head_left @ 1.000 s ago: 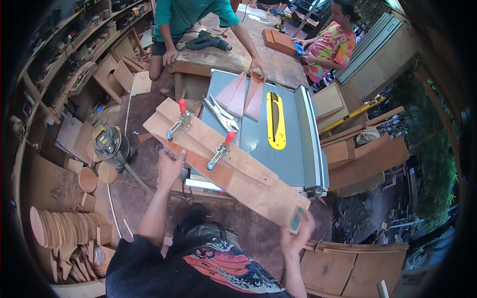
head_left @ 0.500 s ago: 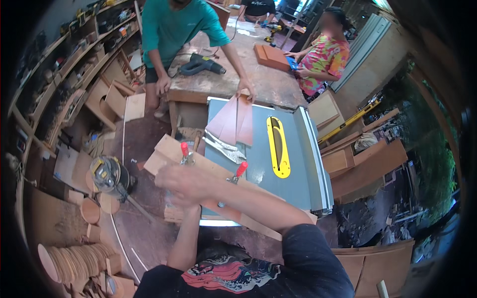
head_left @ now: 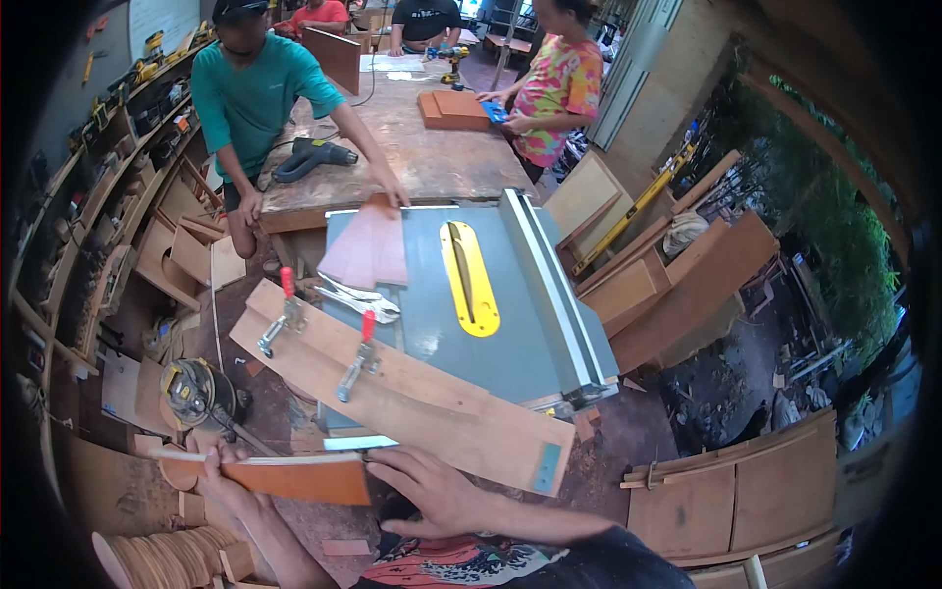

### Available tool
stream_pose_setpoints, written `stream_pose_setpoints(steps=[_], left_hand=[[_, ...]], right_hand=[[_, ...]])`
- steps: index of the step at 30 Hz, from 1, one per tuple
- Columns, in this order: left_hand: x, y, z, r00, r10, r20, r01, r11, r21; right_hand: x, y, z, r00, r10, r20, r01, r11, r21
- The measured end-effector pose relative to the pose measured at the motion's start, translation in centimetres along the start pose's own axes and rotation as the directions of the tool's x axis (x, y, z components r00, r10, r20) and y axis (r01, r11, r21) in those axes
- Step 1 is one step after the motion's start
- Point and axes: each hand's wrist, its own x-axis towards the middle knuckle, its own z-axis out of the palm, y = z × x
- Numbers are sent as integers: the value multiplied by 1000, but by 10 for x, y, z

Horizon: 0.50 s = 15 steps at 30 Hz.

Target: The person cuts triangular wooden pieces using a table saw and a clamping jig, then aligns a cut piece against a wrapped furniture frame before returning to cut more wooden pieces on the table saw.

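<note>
A flat orange-brown wooden board (head_left: 304, 479) with a pale edge is held low in front of me. My left hand (head_left: 228, 481) is closed around its left part. My right hand (head_left: 437, 491) reaches to its right end, fingers stretched out and fingertips at the corner. Just beyond lies a long plywood jig (head_left: 442, 412), slanted across the near side of the grey saw table (head_left: 422, 324). It carries two toggle clamps, a left clamp (head_left: 286, 312) and a right clamp (head_left: 359, 357), their red handles pointing up. Neither hand touches the jig.
On the saw table are a yellow blade insert (head_left: 481, 312), locking pliers (head_left: 371, 302), pinkish wedge-shaped pieces (head_left: 365, 245) and a metal fence (head_left: 559, 294). A co-worker in teal (head_left: 260, 88) touches the wedges' far end. A heat gun (head_left: 312, 157) lies on the far workbench (head_left: 412, 172).
My hands were together over the jig by the clamps; both have come back toward me and apart, with the board now in view between them. The view has shifted, showing more of the jig.
</note>
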Motion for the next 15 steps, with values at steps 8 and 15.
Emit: stream_pose_setpoints(steps=[8,15], left_hand=[[-319,-74,158,900,-194,390,240,968,-71],[-544,-172,202,499,-407,765,482,864,145]], right_hand=[[-251,-69,-127,664,724,-185,-693,689,212],[-471,-71,-200,252,939,-233,-371,316,873]])
